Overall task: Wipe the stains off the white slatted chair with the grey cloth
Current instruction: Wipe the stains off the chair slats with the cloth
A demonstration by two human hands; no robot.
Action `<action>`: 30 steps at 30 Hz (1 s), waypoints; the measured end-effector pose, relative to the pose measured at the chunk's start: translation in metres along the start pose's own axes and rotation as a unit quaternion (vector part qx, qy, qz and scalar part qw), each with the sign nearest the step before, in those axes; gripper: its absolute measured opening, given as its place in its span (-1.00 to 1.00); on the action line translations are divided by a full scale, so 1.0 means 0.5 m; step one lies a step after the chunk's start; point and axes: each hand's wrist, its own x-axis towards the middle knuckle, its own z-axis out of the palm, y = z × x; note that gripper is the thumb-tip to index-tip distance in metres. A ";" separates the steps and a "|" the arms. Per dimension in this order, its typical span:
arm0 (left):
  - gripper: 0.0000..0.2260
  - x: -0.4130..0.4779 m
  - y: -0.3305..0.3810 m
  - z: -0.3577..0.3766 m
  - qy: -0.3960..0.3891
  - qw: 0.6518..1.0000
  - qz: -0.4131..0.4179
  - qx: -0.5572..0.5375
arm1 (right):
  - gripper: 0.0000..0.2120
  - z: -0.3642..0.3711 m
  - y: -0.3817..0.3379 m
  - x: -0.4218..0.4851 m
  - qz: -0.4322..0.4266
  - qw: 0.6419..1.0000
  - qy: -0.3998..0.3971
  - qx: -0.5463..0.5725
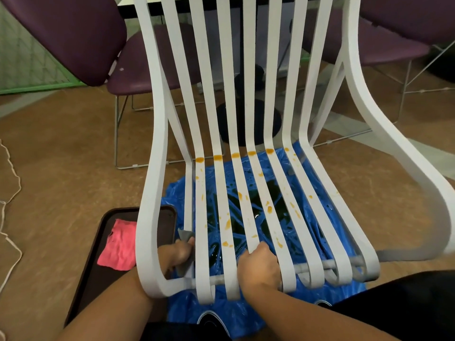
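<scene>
Left hand (178,254) clutches the grey cloth (185,235). Right hand (259,267) is wrapped round a chair (157,143) slat, orange stains (269,209) just beyond it.

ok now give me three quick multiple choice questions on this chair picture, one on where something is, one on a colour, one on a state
1. Where does the pink cloth lie?
A) on the brown tray left of the white chair
B) on the chair seat
C) draped over the chair back

2. What colour are the stains on the chair seat?
A) green
B) orange
C) black

3. What is the right hand doing?
A) lying flat and open
B) holding the pink cloth
C) gripping a seat slat

Answers: 1 A, the cloth sits on the tray beside the chair; 2 B, orange spots dot the seat; 3 C, its fingers curl round a slat near the seat's front edge.
</scene>
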 end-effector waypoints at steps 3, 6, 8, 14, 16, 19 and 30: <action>-0.32 0.014 0.041 -0.029 0.009 1.000 0.013 0.019 | -0.90 0.002 -0.001 0.006 0.003 1.000 0.002 -0.009; -0.28 0.055 0.073 -0.060 -0.004 0.998 0.027 0.050 | -0.90 0.004 -0.004 0.007 0.008 1.000 0.010 -0.017; -0.28 0.074 0.104 -0.080 -0.007 0.998 0.032 0.053 | -0.91 0.008 -0.006 0.011 0.013 1.000 0.014 -0.024; -0.25 0.120 0.198 -0.151 0.037 0.996 0.063 0.045 | -0.92 0.015 -0.023 0.024 0.018 0.999 0.020 -0.018; -0.28 0.155 0.227 -0.177 0.060 0.994 0.089 0.032 | -0.93 0.022 -0.029 0.030 0.014 0.999 0.023 -0.023; -0.33 0.185 0.271 -0.210 0.098 0.989 0.105 0.025 | -0.91 0.025 -0.032 0.032 0.018 0.999 0.021 -0.024; -0.45 0.236 0.406 -0.274 0.148 0.978 0.143 -0.018 | -0.79 0.038 -0.045 0.046 0.066 0.995 0.060 -0.053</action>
